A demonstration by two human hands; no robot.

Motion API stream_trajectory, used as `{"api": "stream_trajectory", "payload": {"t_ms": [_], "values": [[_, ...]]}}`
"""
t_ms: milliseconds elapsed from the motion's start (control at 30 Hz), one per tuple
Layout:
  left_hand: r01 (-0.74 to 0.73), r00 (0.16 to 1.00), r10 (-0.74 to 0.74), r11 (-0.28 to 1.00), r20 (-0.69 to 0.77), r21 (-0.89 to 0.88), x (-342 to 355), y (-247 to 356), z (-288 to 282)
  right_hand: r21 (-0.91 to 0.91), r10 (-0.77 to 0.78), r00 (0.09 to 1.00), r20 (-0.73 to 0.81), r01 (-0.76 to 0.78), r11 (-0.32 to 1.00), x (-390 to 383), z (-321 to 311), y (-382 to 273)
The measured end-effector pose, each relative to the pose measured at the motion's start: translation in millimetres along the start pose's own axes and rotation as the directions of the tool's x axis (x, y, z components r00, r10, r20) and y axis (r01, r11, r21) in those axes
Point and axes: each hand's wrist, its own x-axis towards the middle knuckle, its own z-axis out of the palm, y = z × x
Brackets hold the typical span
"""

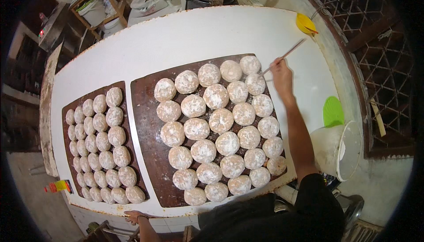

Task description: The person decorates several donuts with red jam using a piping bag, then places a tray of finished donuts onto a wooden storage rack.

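My right hand (281, 71) is closed around a thin brown stick (295, 48), held slantwise. Its lower end reaches the right edge of a large dark tray (145, 123), close to a flour-dusted dough ball (255, 84) near the far right corner; I cannot tell whether they touch. Rows of similar round, floured balls cover most of this tray. My left hand (134, 217) is at the near edge of the white table, fingers stretched out and nothing in them. A second dark tray (126, 153), full of smaller-looking floured balls, lies just beyond it.
A yellow bowl (304, 22) sits at the table's far right corner. Along the right side are a green scoop-like piece (333, 112) and a white bucket (349, 151). A red-and-yellow packet (57, 186) is at the left edge. A wooden shelf (106, 12) stands behind the table.
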Motion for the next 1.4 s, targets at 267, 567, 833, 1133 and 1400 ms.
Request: {"api": "stream_trajectory", "payload": {"t_ms": [267, 567, 833, 1133, 1400], "values": [[-0.179, 0.978, 0.199, 0.623, 0.067, 0.761, 31.9, -10.6, 45.1, -0.036, -0.036, 0.999, -0.023, 0.035, 0.999, 49.6, 63.4, 4.0], [0.304, 0.952, -0.231, 0.802, 0.203, -0.514, -62.0, 15.2, -86.3, 0.004, -0.178, 0.973, 0.145, 0.18, 0.984, 23.3, 97.3, -28.8], [0.331, 0.943, -0.249, 0.779, 0.221, -0.532, -61.5, 18.4, -89.4, 0.319, -0.184, 0.974, 0.129, 0.135, 0.938, 21.8, 114.0, -91.2], [0.184, 0.982, -0.142, 0.862, 0.124, -0.472, -39.0, 1.2, -60.1, 0.283, -0.357, 0.933, 0.052, 0.329, 0.901, 5.1, 129.5, -157.7], [0.306, 0.95, -0.213, 0.784, 0.23, -0.54, -49.5, 4.4, -75.8, 0.397, -0.306, 0.927, 0.216, 0.203, 0.895, -18.8, 162.3, -186.4]]}}
